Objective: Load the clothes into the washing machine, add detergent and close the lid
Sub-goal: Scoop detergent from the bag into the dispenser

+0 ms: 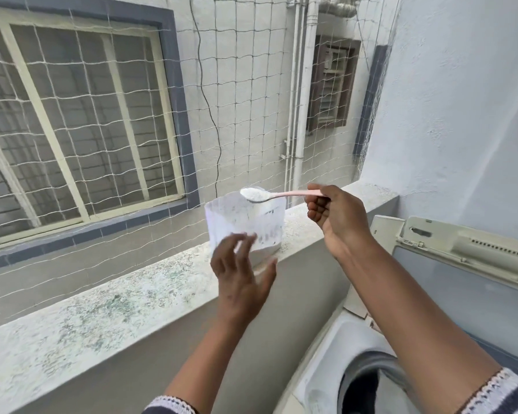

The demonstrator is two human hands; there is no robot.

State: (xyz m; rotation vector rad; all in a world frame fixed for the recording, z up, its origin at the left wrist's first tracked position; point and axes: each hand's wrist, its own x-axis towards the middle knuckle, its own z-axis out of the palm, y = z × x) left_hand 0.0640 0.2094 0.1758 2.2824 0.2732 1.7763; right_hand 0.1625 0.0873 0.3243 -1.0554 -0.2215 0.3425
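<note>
A translucent plastic detergent container [245,219] stands on the concrete ledge [108,303]. My right hand [332,218] pinches the handle of a pink spoon [281,194] heaped with white powder, held just above the container's rim. Just in front of the container hovers my left hand [240,270], blurred, fingers spread and holding nothing. The top-load washing machine [326,369] is at the lower right, its lid [461,279] raised. The drum opening [368,380] looks dark; the clothes inside cannot be made out.
A white safety net [237,100] spans the gap beyond the ledge. Behind it stand a building wall with a barred window [72,121] and drain pipes [302,94]. A pale blue wall [461,100] rises on the right behind the machine.
</note>
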